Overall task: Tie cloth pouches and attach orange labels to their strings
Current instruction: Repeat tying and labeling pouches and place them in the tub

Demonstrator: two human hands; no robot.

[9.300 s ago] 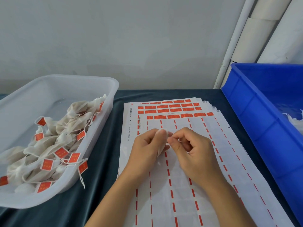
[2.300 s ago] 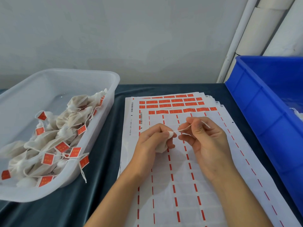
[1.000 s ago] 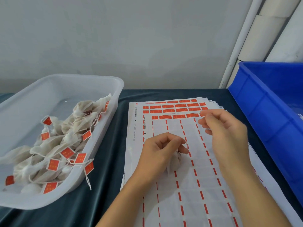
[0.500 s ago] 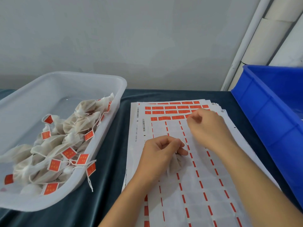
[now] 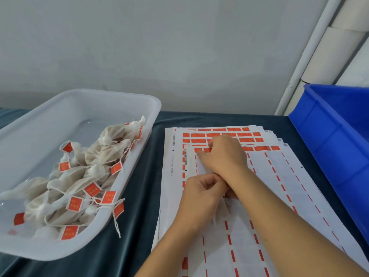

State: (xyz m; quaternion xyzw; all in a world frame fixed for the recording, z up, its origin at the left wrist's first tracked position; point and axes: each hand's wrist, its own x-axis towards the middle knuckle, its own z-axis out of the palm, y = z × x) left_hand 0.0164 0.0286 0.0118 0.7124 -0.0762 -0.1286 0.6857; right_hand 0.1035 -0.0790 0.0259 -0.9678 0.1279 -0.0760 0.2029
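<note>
My left hand [image 5: 201,198] grips a small white cloth pouch [image 5: 221,211] over the label sheets [image 5: 311,194]; the pouch hangs below its curled fingers. My right hand [image 5: 223,154] reaches across to the row of orange labels [image 5: 259,148] at the top of the uppermost sheet, fingers curled, fingertips pressing at a label near the row's left end. Whether a label is pinched free I cannot tell. The pouch's string is hidden between my hands.
A translucent white tub [image 5: 139,156] on the left holds several tied pouches with orange labels [image 5: 91,189]. A blue plastic crate [image 5: 327,140] stands at the right. White pipes [image 5: 303,56] rise at the back right. Dark cloth [image 5: 127,254] covers the table.
My right hand let go of the string and moved up and left to the orange label row. My left hand stayed low on the sheets with the pouch.
</note>
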